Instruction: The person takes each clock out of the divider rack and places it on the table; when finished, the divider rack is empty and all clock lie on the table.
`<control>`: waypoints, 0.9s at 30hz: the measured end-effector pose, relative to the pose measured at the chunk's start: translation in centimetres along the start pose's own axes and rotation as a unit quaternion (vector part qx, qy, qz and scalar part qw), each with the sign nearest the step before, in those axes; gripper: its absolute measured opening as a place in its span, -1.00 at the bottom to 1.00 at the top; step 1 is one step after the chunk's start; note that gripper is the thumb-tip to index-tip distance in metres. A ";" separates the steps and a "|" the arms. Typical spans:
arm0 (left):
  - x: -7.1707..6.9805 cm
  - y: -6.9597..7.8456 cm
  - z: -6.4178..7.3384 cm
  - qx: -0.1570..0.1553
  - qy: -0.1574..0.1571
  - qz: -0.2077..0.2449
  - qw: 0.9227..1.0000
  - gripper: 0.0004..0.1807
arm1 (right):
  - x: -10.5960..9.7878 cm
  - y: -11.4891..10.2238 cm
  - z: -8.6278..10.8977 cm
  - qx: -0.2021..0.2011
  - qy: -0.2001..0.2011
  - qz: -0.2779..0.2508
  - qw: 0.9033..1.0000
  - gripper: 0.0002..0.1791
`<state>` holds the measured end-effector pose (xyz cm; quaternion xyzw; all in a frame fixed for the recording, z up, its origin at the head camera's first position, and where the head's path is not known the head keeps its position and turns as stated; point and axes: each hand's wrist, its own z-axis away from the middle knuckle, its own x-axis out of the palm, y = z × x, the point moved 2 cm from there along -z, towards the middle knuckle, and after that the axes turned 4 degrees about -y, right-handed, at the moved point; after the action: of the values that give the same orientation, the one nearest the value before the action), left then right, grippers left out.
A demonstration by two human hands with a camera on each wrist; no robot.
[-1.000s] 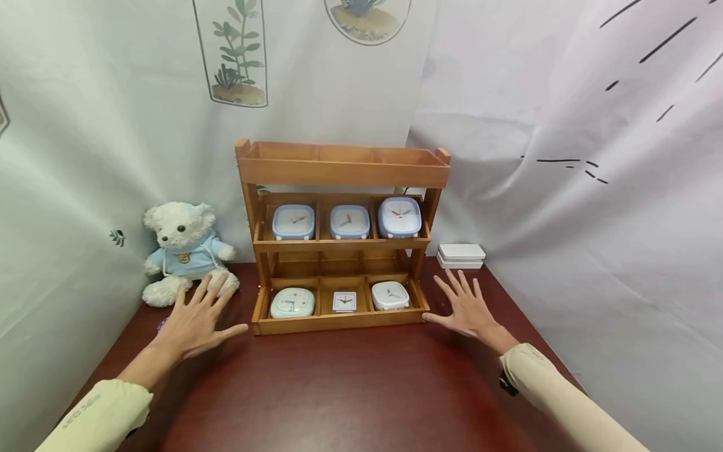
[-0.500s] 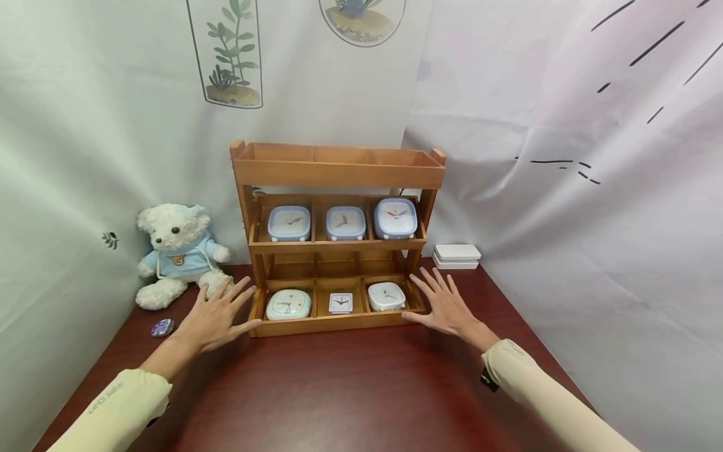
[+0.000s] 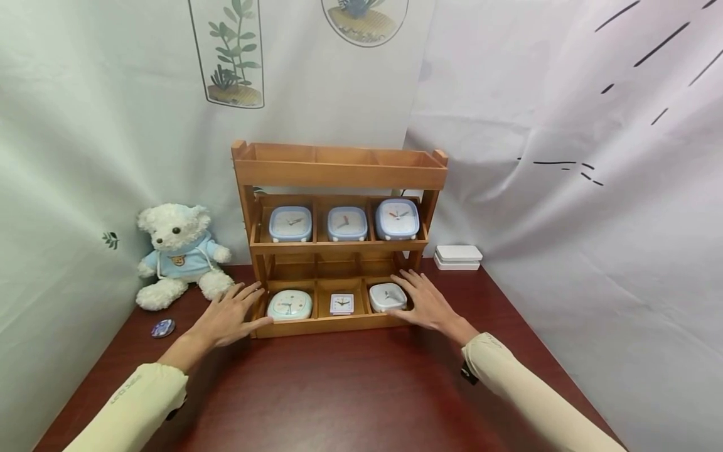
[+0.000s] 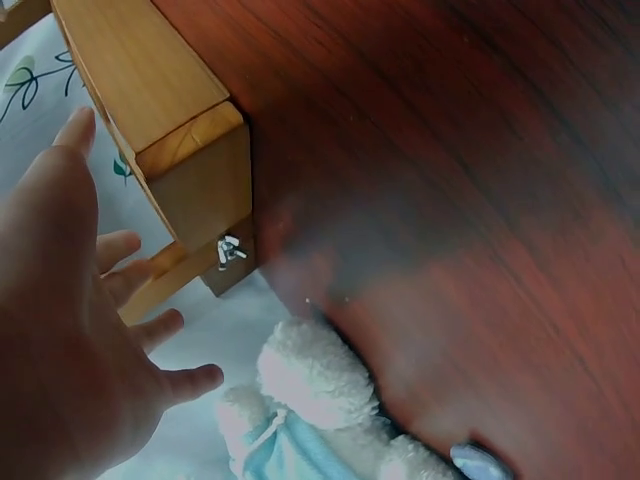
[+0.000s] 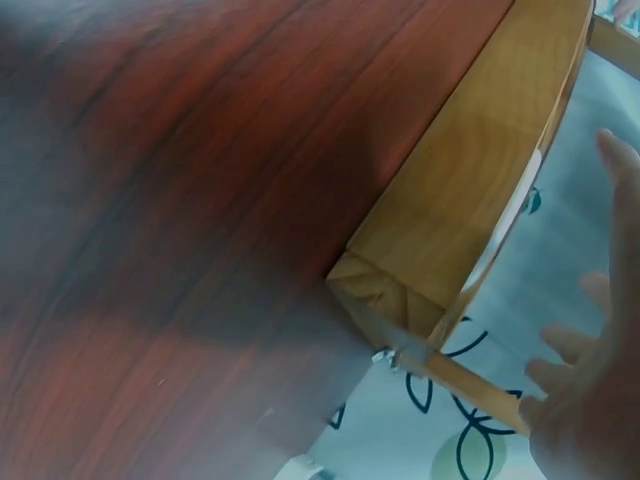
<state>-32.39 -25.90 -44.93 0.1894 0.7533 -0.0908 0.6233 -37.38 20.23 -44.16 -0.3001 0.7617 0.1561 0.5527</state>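
Observation:
A wooden three-tier shelf (image 3: 339,173) stands at the back of the table. Its bottom tray carries a mint-green clock (image 3: 290,305) at left, a small square lilac clock (image 3: 341,304) in the middle and a white clock (image 3: 387,297) at right. My left hand (image 3: 228,317), fingers spread, is at the tray's left end, thumb near the mint-green clock. At the right end, my right hand (image 3: 425,302) reaches over the tray with its fingers extended, thumb overlapping the front of the white clock. Both wrist views show straight fingers beside the shelf's end, holding nothing.
Three blue clocks (image 3: 347,223) sit in the middle tier. A white teddy bear (image 3: 181,254) in a blue hoodie sits at the left, with a small round purple thing (image 3: 163,328) in front of it. A white box (image 3: 458,257) lies at the back right of the table.
Both hands have moved inward to the shelf's bottom tray, the left one rightward and the right one leftward. The clocks stay in their compartments.

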 end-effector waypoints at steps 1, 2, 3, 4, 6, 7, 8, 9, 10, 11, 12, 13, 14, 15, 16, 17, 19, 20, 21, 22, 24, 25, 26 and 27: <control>0.1 0.0 -0.1 -0.003 -0.003 0.009 1.000 -0.06 | 0.1 -0.1 -0.2 -0.003 0.000 -0.001 1.000 -0.03; 0.2 0.0 -0.2 -0.006 -0.005 0.018 1.000 -0.05 | 0.2 -0.2 -0.4 -0.005 0.000 -0.002 1.000 -0.03; 0.3 -0.1 -0.3 -0.008 -0.007 0.027 1.000 -0.04 | 0.2 -0.3 -0.6 -0.005 -0.003 -0.005 1.000 -0.04; 0.4 -0.1 -0.3 -0.011 -0.009 0.035 0.999 -0.03 | 0.3 -0.3 -0.8 -0.002 -0.009 -0.011 1.000 -0.04; 0.6 -0.2 -0.5 -0.017 -0.012 0.049 0.999 -0.02 | 0.4 -0.4 -1.2 0.008 -0.025 -0.021 0.999 -0.06; 0.7 -0.3 -0.6 -0.019 -0.013 0.054 0.998 -0.02 | 0.4 -0.5 -1.3 0.013 -0.033 -0.026 0.999 -0.06; 0.7 -0.3 -0.6 -0.020 -0.014 0.058 0.998 -0.02 | 0.5 -0.5 -1.5 0.017 -0.041 -0.034 0.998 -0.06; 0.8 -0.3 -0.7 -0.021 -0.014 0.061 0.998 -0.03 | 0.5 -0.5 -1.7 0.021 -0.048 -0.043 0.998 -0.07; 0.9 -0.4 -0.7 -0.022 -0.015 0.063 0.998 -0.03 | 0.6 -0.4 -1.9 0.023 -0.055 -0.051 0.997 -0.08; 1.0 -0.3 -0.8 -0.021 -0.015 0.065 0.998 -0.03 | 0.6 -0.4 -2.0 0.025 -0.063 -0.058 0.996 -0.10; 1.0 -0.3 -0.8 -0.020 -0.015 0.067 0.997 -0.04 | 0.7 -0.3 -2.2 0.025 -0.068 -0.065 0.995 -0.11; 1.0 -0.3 -0.8 -0.021 -0.015 0.071 0.997 -0.04 | 0.7 -0.2 -2.3 0.027 -0.074 -0.073 0.994 -0.12; 1.1 -0.3 -0.8 -0.022 -0.015 0.076 0.997 -0.05 | 0.8 -0.1 -2.4 0.030 -0.081 -0.079 0.993 -0.13; 1.1 -0.2 -0.8 -0.025 -0.017 0.082 0.996 -0.05 | 0.9 -0.1 -2.5 0.029 -0.086 -0.085 0.992 -0.14; 1.1 -0.2 -0.8 -0.029 -0.020 0.090 0.995 -0.05 | 0.9 0.0 -2.5 0.028 -0.091 -0.090 0.991 -0.16; 1.1 -0.1 -0.7 -0.032 -0.023 0.098 0.994 -0.04 | 0.9 0.1 -2.6 0.027 -0.096 -0.094 0.991 -0.17; 1.1 -0.1 -0.7 -0.042 -0.032 0.115 0.992 -0.03 | 1.0 0.2 -2.8 0.024 -0.106 -0.105 0.989 -0.18; 1.1 -0.1 -0.6 -0.049 -0.038 0.123 0.990 -0.02 | 1.0 0.3 -2.9 0.020 -0.109 -0.108 0.988 -0.19; 1.1 -0.1 -0.6 -0.054 -0.045 0.129 0.989 -0.01 | 1.1 0.3 -3.0 0.016 -0.111 -0.114 0.987 -0.20; 1.2 -0.1 -0.5 -0.057 -0.051 0.134 0.988 0.00 | 1.1 0.3 -3.1 0.015 -0.116 -0.120 0.986 -0.20; 1.4 -0.1 -0.4 -0.062 -0.061 0.142 0.986 0.01 | 1.3 0.4 -3.1 0.013 -0.125 -0.130 0.984 -0.22; 1.5 -0.1 -0.4 -0.066 -0.065 0.146 0.985 0.02 | 1.3 0.5 -3.1 0.013 -0.130 -0.132 0.983 -0.22; 1.7 -0.2 -0.4 -0.068 -0.068 0.149 0.984 0.02 | 1.4 0.5 -3.2 0.013 -0.135 -0.133 0.982 -0.23; 1.9 -0.2 -0.3 -0.069 -0.069 0.154 0.983 0.02 | 1.5 0.6 -3.1 0.014 -0.140 -0.135 0.981 -0.24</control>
<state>-33.05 -25.63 -46.69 0.2527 0.6746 0.0457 0.6920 -40.41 18.44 -44.57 -0.3673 0.6313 0.1097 0.6742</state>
